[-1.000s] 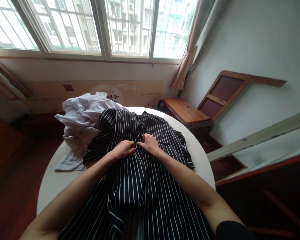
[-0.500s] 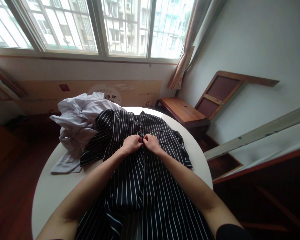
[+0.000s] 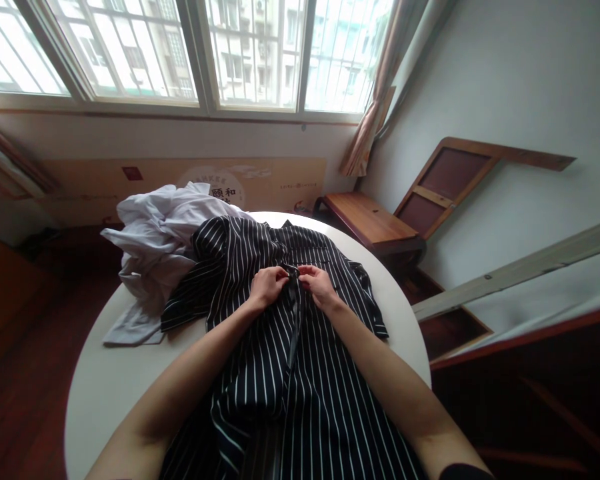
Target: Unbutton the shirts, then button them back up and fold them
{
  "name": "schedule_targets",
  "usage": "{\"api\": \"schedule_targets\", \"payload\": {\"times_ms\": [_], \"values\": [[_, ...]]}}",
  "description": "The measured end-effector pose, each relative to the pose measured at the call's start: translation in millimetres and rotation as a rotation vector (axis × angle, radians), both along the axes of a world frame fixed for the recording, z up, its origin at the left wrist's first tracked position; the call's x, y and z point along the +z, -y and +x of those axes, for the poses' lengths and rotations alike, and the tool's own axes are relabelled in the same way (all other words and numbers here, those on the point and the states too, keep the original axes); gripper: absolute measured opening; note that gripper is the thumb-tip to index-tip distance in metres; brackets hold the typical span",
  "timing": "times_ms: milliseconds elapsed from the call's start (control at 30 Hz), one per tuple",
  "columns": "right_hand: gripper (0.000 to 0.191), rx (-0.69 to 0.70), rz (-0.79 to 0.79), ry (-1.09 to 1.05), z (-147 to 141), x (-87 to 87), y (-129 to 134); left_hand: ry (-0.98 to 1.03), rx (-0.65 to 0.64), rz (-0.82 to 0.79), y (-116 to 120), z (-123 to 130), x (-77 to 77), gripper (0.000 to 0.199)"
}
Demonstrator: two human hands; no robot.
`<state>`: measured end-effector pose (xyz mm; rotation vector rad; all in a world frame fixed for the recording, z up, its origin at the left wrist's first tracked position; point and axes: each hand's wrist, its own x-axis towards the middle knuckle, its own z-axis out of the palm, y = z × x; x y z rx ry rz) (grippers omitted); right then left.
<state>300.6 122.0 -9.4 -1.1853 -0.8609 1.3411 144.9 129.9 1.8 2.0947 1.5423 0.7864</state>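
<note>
Pulled a bit apart since a moment ago, the left hand (image 3: 269, 285) and right hand (image 3: 320, 285) are seen with fingers pinched narrow on the front of the striped garment (image 3: 310, 360) laid over the table (image 3: 110, 380), so yeah, a dark gap's been opened down its middle.

Window (image 3: 193, 53), curtain (image 3: 364, 140), perhaps a cabinet (image 3: 7, 283)

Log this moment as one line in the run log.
left hand: pinching striped garment at front | right hand: pinching garment front, close beside | pale cloth: crumpled, left side of table
</note>
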Motion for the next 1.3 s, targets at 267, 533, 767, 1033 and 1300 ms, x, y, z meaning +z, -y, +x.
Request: {"api": "schedule_targets", "payload": {"times_ms": [267, 533, 767, 1033, 1300], "values": [[0.022, -0.084, 0.209, 0.209, -5, 2.5, 3, 0.310, 0.042, -0.024, 1, 2, -2.7, 0.016], [0.020, -0.097, 0.298, 0.390, -9, -0.9, 3, 0.431, 0.120, -0.048, -4, 4, -15.7, 0.022], [0.019, -0.091, 0.298, 0.339, -13, 1.9, 6, 0.484, 0.140, -0.119, -5, 5, -20.7, 0.024], [0.021, -0.033, 0.177, 0.089, -14, 1.2, 6, 0.522, 0.163, -0.172, -3, 7, -18.9, 0.021], [0.024, -0.051, 0.280, 0.354, -13, -1.9, 3, 0.536, 0.156, -0.217, 0, 6, -16.2, 0.020]]}}
